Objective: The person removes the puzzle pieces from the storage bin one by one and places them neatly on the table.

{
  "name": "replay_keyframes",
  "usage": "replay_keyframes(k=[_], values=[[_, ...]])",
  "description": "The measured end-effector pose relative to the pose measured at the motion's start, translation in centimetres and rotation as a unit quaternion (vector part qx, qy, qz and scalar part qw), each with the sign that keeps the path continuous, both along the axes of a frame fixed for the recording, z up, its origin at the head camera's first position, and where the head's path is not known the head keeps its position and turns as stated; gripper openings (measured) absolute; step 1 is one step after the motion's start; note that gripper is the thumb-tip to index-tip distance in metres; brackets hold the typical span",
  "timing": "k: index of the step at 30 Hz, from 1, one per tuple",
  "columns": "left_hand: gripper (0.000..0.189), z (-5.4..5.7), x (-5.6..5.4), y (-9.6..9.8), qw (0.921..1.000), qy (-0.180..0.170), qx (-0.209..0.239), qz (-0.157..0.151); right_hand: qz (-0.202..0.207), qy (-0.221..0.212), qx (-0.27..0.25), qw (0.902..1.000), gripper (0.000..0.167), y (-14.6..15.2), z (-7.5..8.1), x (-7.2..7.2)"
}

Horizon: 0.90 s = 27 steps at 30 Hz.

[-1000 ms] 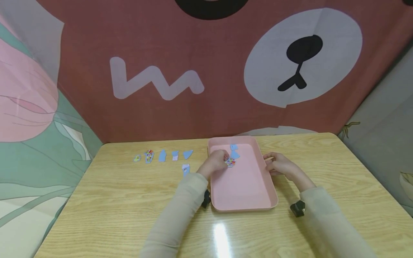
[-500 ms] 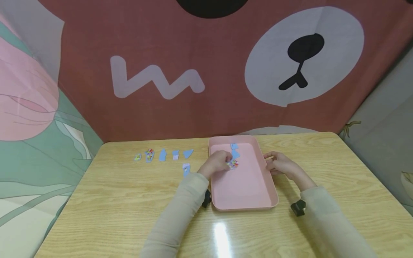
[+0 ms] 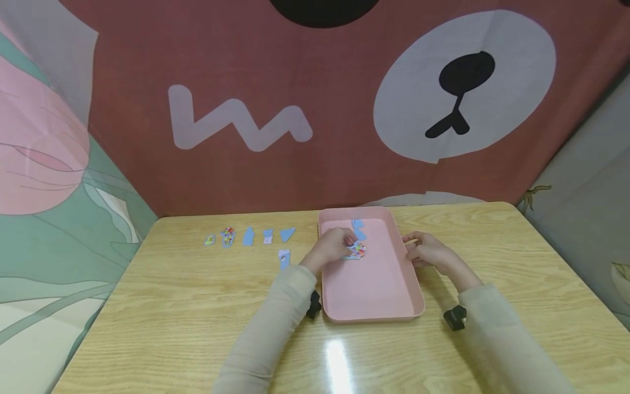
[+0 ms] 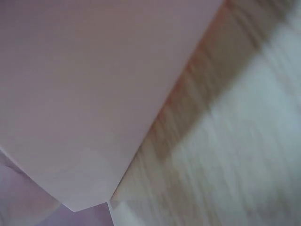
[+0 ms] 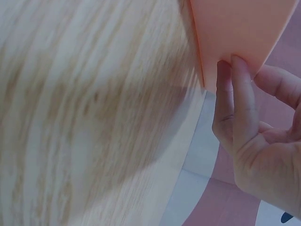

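Note:
In the head view my left hand (image 3: 332, 246) reaches into the pink tray (image 3: 371, 295). Its curled fingertips pinch a small flat multicoloured puzzle piece (image 3: 357, 250), which they partly cover. Just beyond lie flat blue pieces, one near the fingertips (image 3: 361, 235) and one near the far end (image 3: 357, 223). My right hand (image 3: 428, 251) is at the tray's right side. In the right wrist view, extended fingers (image 5: 242, 94) touch the tray's outer wall (image 5: 244, 28). Neither hand nor pieces show in the left wrist view, only the tray wall (image 4: 94, 84) and table.
On the wooden table (image 3: 172, 312), left of the tray, a row holds a green-patterned piece (image 3: 210, 239), a colourful piece (image 3: 228, 237) and several blue ones, such as a triangle (image 3: 287, 234). A separate blue piece (image 3: 284, 259) lies nearer. A printed curtain (image 3: 344, 164) hangs behind.
The multicoloured piece has shifted slightly right with my left fingertips, toward the tray's middle, and a light blue lower edge now shows. My right hand has stayed at the tray's side.

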<state>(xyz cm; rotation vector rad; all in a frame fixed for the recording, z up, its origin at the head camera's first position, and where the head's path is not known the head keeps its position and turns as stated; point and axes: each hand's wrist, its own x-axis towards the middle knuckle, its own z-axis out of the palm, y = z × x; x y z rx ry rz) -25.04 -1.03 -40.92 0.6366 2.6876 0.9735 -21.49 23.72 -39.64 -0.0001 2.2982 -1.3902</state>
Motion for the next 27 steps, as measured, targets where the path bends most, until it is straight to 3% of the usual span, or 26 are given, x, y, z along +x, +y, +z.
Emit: replay_keyframes(k=[8,12,18,21,27], values=[[0.014,0.1,0.0,-0.6,0.9971,-0.003,0.076,0.008,0.001,0.002,-0.001,1.0,0.059,-0.1,0.1,0.1],[0.017,0.0,-0.1,-0.8,0.9971,-0.013,0.071,0.024,0.004,0.005,0.004,1.0,0.059,-0.1,0.1,0.1],[0.024,0.1,-0.1,-1.2,0.9969,-0.013,0.074,0.023,0.001,0.001,-0.003,1.0,0.059,-0.1,0.1,0.0],[0.028,0.4,0.0,-1.4,0.9938,-0.022,0.106,0.026,-0.005,-0.002,-0.003,1.0,0.059,-0.2,0.0,0.0],[0.032,1.2,0.3,-2.2,0.9803,-0.067,0.184,0.027,-0.007,0.0,0.004,1.0,0.058,-0.4,-0.1,0.0]])
